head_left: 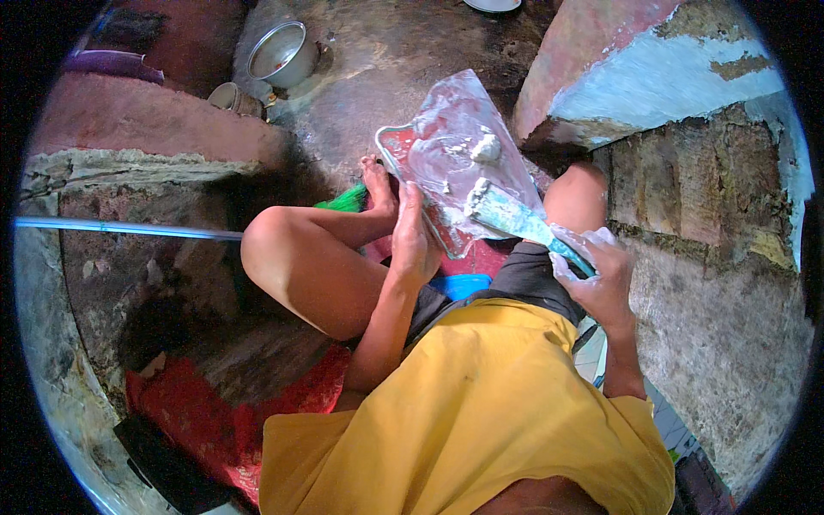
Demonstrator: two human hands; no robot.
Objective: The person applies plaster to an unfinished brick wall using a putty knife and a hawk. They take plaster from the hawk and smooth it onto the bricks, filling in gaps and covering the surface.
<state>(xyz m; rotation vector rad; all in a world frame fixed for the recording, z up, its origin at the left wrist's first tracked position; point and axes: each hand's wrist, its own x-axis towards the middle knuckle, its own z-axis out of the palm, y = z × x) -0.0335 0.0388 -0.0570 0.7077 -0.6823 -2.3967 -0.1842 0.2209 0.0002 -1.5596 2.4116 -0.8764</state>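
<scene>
Yellow shirt [463, 395] foremost, the board [451, 129] touches left hand [413, 239], right hand [606, 273] holding scraper [513, 213].

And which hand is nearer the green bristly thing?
Left. The left hand, at the tray, is just right of the green bristles; the right hand, holding a blue tool, is much farther right.

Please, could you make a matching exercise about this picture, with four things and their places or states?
Things:
1. scraper
2. flat panel
3. metal bowl
4. bristles

Places or states:
A. on the floor, near the top of the picture
B. green, beside the bare foot
C. gripped by the right hand
D. bearing a white lump, left hand at its edge

Pairs: 1-C; 2-D; 3-A; 4-B
</scene>
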